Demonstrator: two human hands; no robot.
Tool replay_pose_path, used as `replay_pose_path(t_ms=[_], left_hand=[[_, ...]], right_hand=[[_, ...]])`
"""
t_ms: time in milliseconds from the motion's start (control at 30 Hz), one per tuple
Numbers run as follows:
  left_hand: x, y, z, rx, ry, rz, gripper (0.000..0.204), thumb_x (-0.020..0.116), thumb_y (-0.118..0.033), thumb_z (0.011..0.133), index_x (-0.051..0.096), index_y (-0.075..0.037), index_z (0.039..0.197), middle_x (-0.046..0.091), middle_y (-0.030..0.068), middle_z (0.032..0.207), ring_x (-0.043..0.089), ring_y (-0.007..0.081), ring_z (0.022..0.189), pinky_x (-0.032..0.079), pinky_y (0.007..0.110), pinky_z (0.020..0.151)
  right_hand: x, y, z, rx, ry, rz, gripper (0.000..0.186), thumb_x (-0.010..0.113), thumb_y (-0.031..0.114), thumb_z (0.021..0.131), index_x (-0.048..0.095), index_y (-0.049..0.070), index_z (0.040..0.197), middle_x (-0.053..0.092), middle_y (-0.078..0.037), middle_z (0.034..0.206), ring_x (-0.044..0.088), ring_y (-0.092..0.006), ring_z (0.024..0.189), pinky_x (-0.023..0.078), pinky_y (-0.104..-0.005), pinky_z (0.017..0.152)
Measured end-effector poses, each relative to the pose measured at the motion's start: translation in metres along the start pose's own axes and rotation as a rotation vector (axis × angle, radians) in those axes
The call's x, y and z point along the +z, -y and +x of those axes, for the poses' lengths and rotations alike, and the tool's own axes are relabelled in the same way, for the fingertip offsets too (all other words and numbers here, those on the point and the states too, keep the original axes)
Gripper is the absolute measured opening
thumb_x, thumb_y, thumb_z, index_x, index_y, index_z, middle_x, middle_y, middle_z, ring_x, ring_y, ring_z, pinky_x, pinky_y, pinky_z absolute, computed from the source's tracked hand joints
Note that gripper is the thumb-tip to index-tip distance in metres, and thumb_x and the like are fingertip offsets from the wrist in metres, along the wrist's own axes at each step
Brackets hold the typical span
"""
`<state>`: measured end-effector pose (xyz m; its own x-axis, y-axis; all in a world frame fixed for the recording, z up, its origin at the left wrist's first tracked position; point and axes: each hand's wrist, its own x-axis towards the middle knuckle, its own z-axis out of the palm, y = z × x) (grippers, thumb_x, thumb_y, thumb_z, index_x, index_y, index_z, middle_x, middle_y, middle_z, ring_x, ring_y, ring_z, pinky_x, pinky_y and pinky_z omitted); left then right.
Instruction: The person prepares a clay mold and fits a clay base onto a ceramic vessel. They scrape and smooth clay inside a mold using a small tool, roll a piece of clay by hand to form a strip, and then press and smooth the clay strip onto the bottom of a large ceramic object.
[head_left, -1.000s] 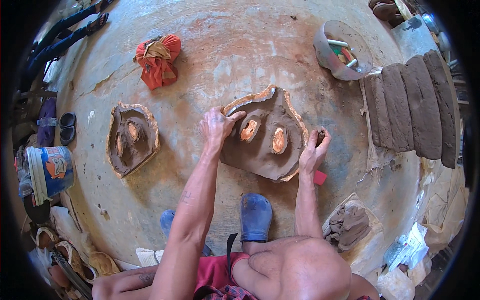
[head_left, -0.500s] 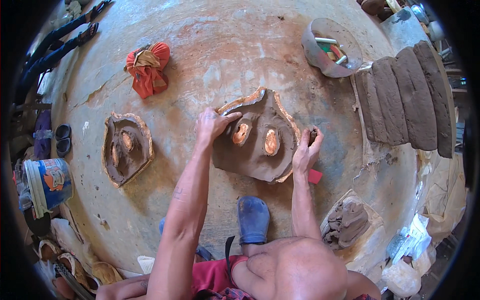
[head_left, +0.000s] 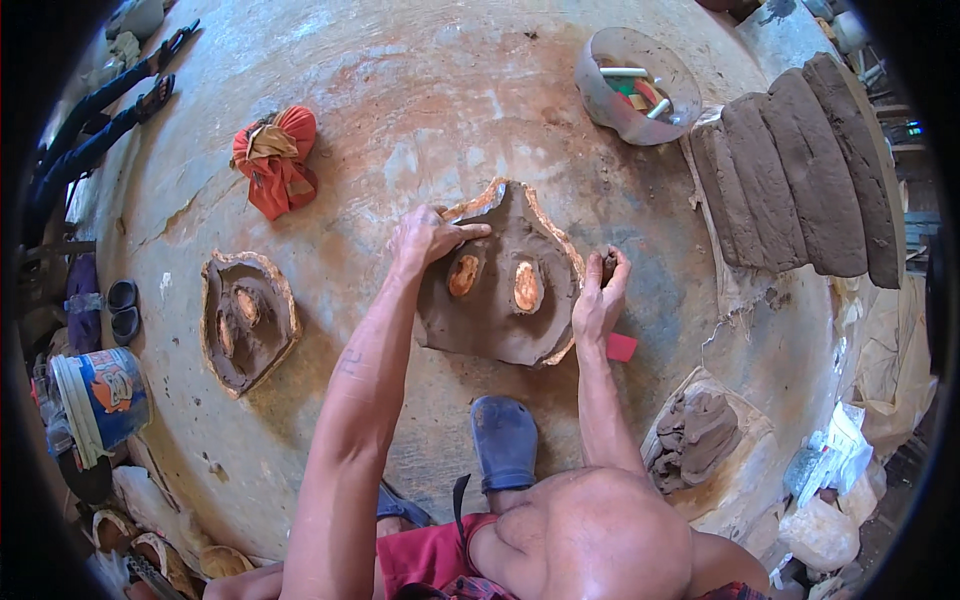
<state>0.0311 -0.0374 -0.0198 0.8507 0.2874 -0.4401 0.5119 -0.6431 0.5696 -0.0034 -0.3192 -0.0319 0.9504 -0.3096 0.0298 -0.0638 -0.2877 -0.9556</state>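
Observation:
A shield-shaped mould [head_left: 553,228] with a rough orange-brown rim lies before me on the floor, lined with dark wet clay. Two oval orange bumps show through the clay. My left hand [head_left: 425,240] is closed at the mould's upper left edge, one digit stretched across the clay inside; its other fingers are partly hidden. Beside the right rim, my right hand [head_left: 598,305] pinches a small dark lump of clay [head_left: 609,264] at its fingertips. To the left lies a smaller clay-lined mould [head_left: 262,345], also with two oval bumps.
Thick clay slabs [head_left: 815,165] are stacked at the right, near a round tub [head_left: 640,125] of tools. A clay heap [head_left: 695,435] sits lower right. A red cloth bundle [head_left: 277,160], a blue bucket [head_left: 105,400] and another person's legs [head_left: 95,120] are leftward.
The view has shifted a little. My left digit has slid slightly further across the clay at the upper part of the mould. My right hand still holds the lump beside the rim.

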Motion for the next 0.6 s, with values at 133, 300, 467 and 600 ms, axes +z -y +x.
replay_pose_path(t_ms=[133,300,467,600], left_hand=[[-0.004,-0.017,0.017,-0.070,0.171,0.071,0.088,0.090,-0.074,0.064,0.081,-0.007,0.121,0.080,0.0182,0.113,0.076,0.0304,0.105,0.058,0.044,0.095],[0.010,-0.023,0.011,0.042,0.150,0.225,0.091,0.092,-0.073,0.060,0.080,-0.008,0.122,0.080,0.0179,0.113,0.077,0.0326,0.105,0.059,0.045,0.094],[0.011,-0.019,0.012,0.085,0.079,0.159,0.090,0.091,-0.075,0.060,0.082,-0.008,0.117,0.081,0.0182,0.109,0.077,0.0338,0.101,0.059,0.046,0.092],[0.007,-0.015,0.025,-0.054,0.197,0.078,0.086,0.085,-0.081,0.064,0.083,-0.012,0.117,0.081,0.0183,0.106,0.077,0.0340,0.101,0.059,0.045,0.090]], right_hand=[[-0.001,-0.001,0.001,0.019,0.028,0.003,0.040,0.062,0.029,0.110,0.054,-0.001,0.135,0.066,-0.009,0.105,0.061,-0.0189,0.094,0.051,-0.0363,0.086],[-0.003,-0.001,-0.003,0.044,0.012,-0.037,0.039,0.062,0.029,0.110,0.054,-0.001,0.135,0.066,-0.009,0.104,0.060,-0.0182,0.093,0.051,-0.0353,0.085],[-0.004,0.004,-0.001,0.076,0.035,-0.006,0.039,0.062,0.029,0.110,0.054,0.000,0.136,0.065,-0.008,0.104,0.061,-0.0173,0.092,0.051,-0.0346,0.083],[0.000,-0.001,-0.007,0.035,0.025,-0.001,0.040,0.062,0.030,0.111,0.053,0.000,0.136,0.064,-0.007,0.102,0.060,-0.0165,0.090,0.052,-0.0347,0.082]])
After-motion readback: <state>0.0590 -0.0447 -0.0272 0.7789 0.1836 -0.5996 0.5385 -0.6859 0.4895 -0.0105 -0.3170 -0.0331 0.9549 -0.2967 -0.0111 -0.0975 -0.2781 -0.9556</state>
